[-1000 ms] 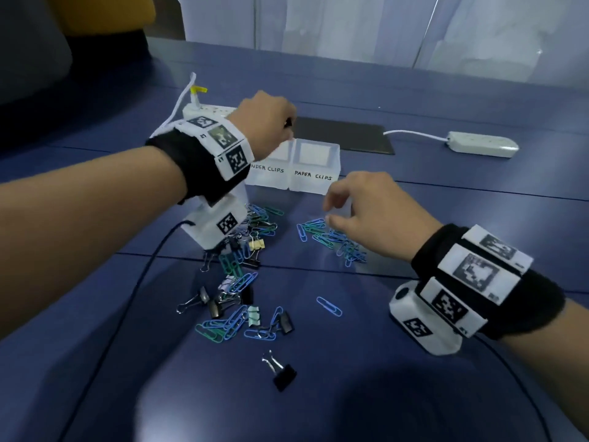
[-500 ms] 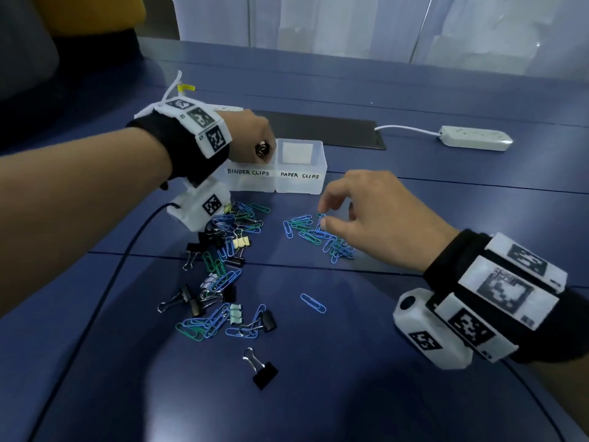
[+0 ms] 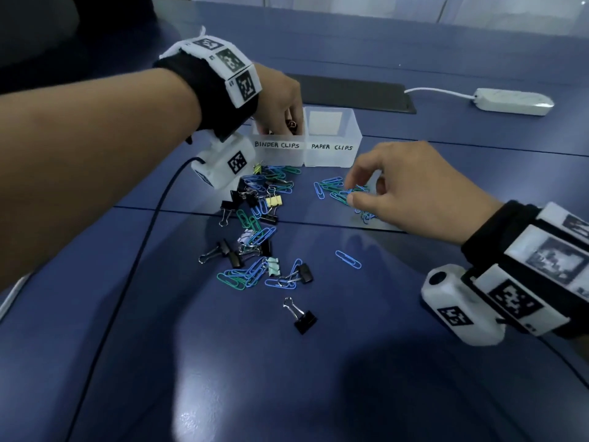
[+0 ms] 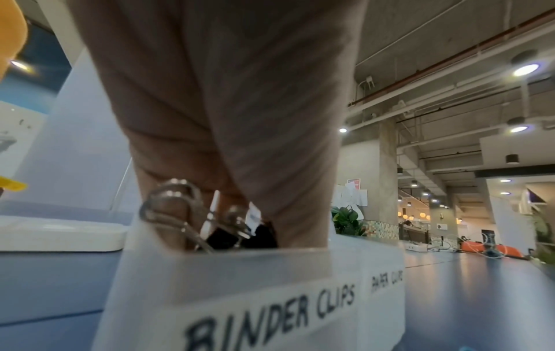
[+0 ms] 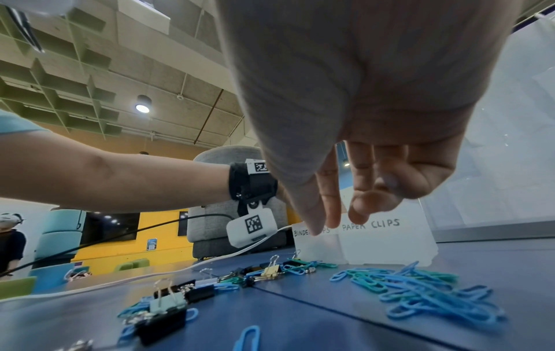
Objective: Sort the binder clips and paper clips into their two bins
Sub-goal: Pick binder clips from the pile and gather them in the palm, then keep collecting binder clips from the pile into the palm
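— What's your left hand point(image 3: 277, 97) doing?
— I'm reaching it into the binder bin point(image 3: 277, 148), upper middle of the head view, fingers pinching a black binder clip point(image 4: 216, 235) at the rim.
— And the right hand point(image 3: 411, 189)?
— I'm hovering it right of centre over the paper clips point(image 3: 341, 193), thumb and fingers loosely curled, grasping nothing.
— Where's everything else lying?
— The paper bin point(image 3: 333, 148) is touching the binder bin's right side. The mixed pile point(image 3: 258, 234) is sitting mid-frame on the table point(image 3: 318, 393).
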Tool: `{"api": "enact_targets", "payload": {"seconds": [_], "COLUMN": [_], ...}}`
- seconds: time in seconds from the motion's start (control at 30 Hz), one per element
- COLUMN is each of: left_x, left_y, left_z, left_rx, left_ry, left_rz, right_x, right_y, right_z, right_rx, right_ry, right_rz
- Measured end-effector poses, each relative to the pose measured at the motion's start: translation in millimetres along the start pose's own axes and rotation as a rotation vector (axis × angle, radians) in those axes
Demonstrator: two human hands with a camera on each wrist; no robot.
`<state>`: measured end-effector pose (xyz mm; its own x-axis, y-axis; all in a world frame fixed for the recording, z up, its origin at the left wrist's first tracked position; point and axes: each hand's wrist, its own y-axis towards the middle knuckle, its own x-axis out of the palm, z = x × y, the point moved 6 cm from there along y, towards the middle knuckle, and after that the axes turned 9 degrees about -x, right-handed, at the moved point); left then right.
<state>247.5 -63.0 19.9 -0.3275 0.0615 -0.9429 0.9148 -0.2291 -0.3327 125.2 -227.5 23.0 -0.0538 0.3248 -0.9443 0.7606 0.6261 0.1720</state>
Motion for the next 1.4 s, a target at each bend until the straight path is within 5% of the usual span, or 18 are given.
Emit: {"api": "enact_targets", "payload": {"seconds": [0.6, 0.7, 0.8, 0.93, 1.13, 1.4], "left_x": [-23, -23, -25, -18, 26, 75], "left_y": [-17, -25, -42, -75, -120, -142], "left_z": [-12, -17, -23, -40, -49, -42], "left_rx": [-0.099, -0.075, -0.038, -0.031, -0.061, -0.294], "left_ry": [-0.191, -0.175, -0.138, -0.623, -1.571, -1.928], "left_rz": [0.180, 0.259, 0.477, 0.659, 0.336, 0.215], "right_x": [10, 11, 24, 42, 53, 31], "right_y": [12, 27, 46, 66, 76, 67], "right_z": [-15, -26, -40, -56, -62, -47], "right_rx": [-0.016, -0.065, -0.126, -0.189, -0.176, -0.078], "right_ry": [-0.012, -0.008, -0.006, -0.026, -0.044, 0.040], "right_rz": [-0.072, -0.082, -0.145, -0.209, -0.217, -0.204]}}
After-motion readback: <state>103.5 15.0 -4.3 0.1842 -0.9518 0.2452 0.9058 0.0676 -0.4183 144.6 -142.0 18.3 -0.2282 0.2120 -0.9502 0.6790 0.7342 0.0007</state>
